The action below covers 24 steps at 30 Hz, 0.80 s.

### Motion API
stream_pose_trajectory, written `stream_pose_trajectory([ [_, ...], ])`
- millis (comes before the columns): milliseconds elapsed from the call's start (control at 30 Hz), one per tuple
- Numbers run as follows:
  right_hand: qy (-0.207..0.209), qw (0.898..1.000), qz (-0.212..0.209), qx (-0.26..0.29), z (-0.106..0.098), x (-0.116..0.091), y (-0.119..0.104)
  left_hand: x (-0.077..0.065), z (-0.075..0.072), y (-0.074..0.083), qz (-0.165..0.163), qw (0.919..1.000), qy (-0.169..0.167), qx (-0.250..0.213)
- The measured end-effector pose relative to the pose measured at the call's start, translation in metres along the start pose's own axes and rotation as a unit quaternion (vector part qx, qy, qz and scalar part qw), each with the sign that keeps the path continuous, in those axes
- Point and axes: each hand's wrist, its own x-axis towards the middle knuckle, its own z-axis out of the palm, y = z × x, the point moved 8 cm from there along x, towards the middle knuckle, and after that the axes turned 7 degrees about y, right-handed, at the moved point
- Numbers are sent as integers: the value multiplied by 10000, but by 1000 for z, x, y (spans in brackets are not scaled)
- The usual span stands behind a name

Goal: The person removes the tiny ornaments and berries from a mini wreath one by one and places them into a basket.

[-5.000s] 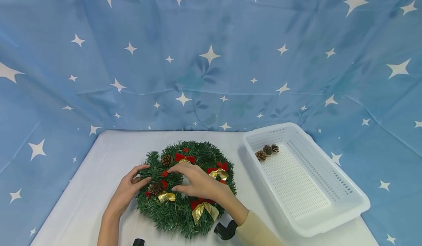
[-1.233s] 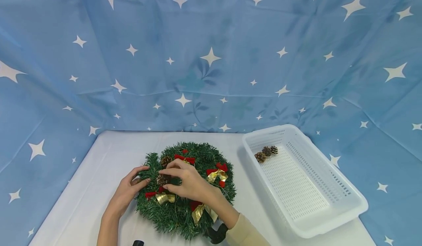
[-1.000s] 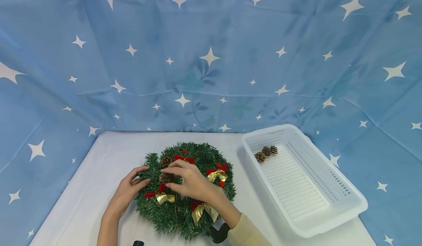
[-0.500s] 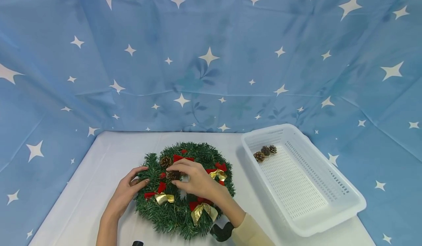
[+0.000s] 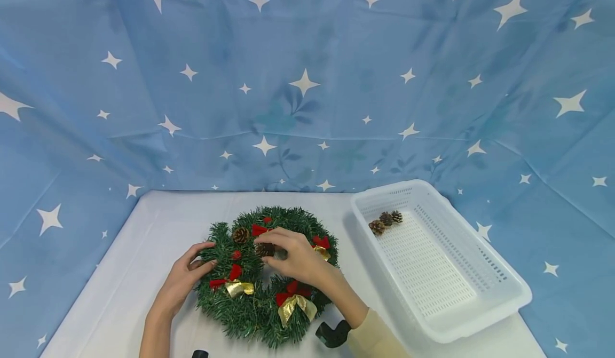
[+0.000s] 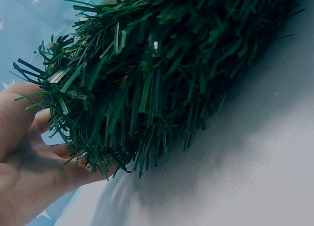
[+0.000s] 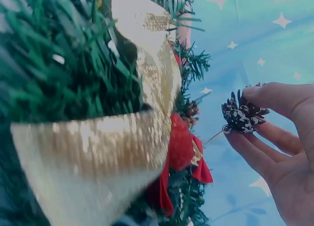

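Observation:
A green tinsel wreath (image 5: 259, 315) with red and gold bows lies on the white table. My left hand (image 5: 184, 272) grips its left edge, and in the left wrist view the left hand's fingers (image 6: 29, 167) curl about the green strands. Above the wreath's centre, my right hand (image 5: 295, 254) pinches a brown pine cone (image 5: 264, 249) between thumb and fingers. The right wrist view has this pine cone (image 7: 240, 115) apart from the wreath, with a thin wire at its base. Another pine cone (image 5: 241, 235) sits at the wreath's upper left, near a red berry (image 5: 236, 254).
At the right of the table stands a white plastic basket (image 5: 480, 323) with several pine cones (image 5: 377, 227) in its far left corner. A black curved object (image 5: 332, 334) is by my right forearm. Another black object (image 5: 199, 353) shows at the bottom edge.
The pine cone at the wreath's left side has come off in my right hand. Over the last second, that hand has carried it rightward to above the centre. My left hand has stayed put.

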Motion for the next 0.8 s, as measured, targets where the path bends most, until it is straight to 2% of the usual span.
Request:
stream_pose_trajectory([
  [300,51,9999,161,21,-12,-4,5,0,0,2,21,10000,-27,-1],
  [800,232,9989,174,-372,-30,-8,10,0,0,0,38,10000,-49,38],
])
